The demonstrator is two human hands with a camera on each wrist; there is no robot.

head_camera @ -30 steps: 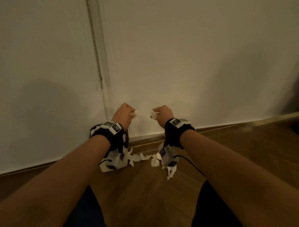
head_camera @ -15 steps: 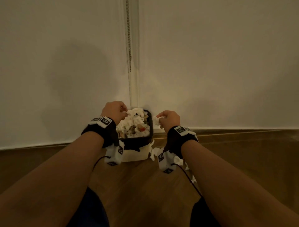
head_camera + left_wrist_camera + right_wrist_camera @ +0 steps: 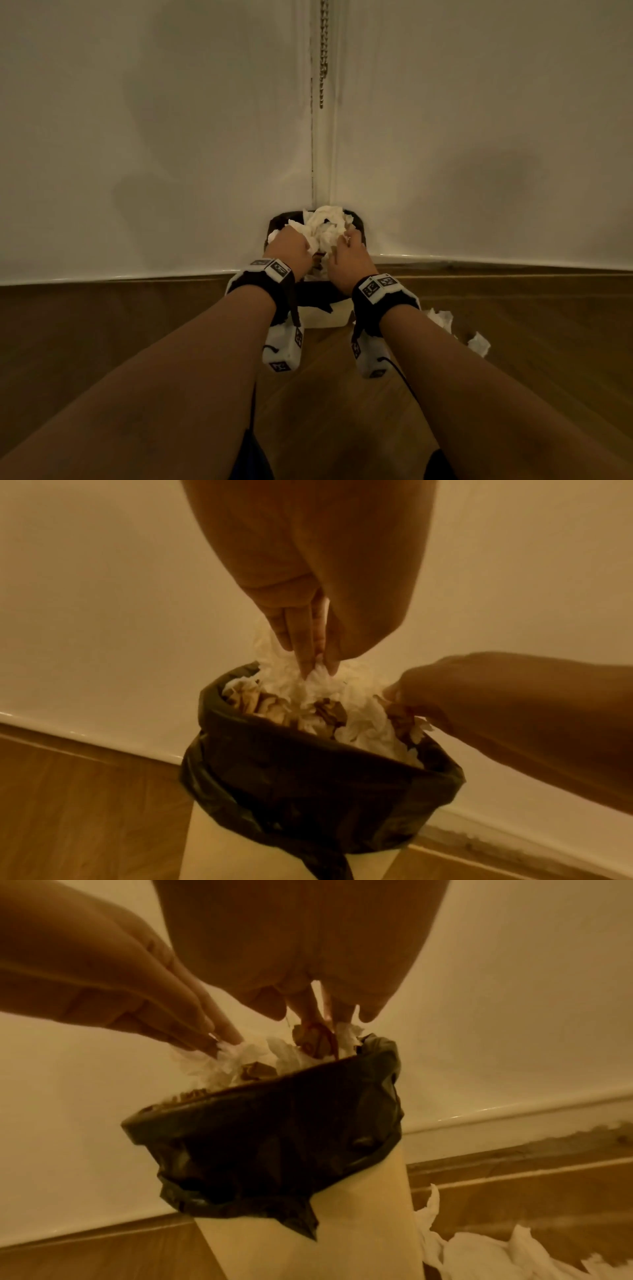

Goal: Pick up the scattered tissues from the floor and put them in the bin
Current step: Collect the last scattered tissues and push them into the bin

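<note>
A white bin [image 3: 322, 317] with a black liner [image 3: 308, 777] stands in the wall corner, heaped with crumpled tissues [image 3: 327, 222] and brown scraps. Both hands are over its mouth. My left hand [image 3: 289, 245] points down, and its fingertips [image 3: 316, 664] pinch a white tissue on top of the heap. My right hand [image 3: 346, 250] is at the right rim, fingers curled into the pile [image 3: 325, 1026] on a tissue; the tips are partly buried. More tissues [image 3: 442, 318] lie on the wooden floor right of the bin, seen close [image 3: 479, 1253] in the right wrist view.
White walls meet directly behind the bin, with a bead chain [image 3: 323, 51] hanging in the corner. A pale skirting [image 3: 137, 274] runs along the wood floor. Another tissue scrap [image 3: 479, 344] lies farther right.
Both hands, each holding a tissue, have moved forward from above the floor to the bin's mouth and dropped onto the heap. The bin has come into view.
</note>
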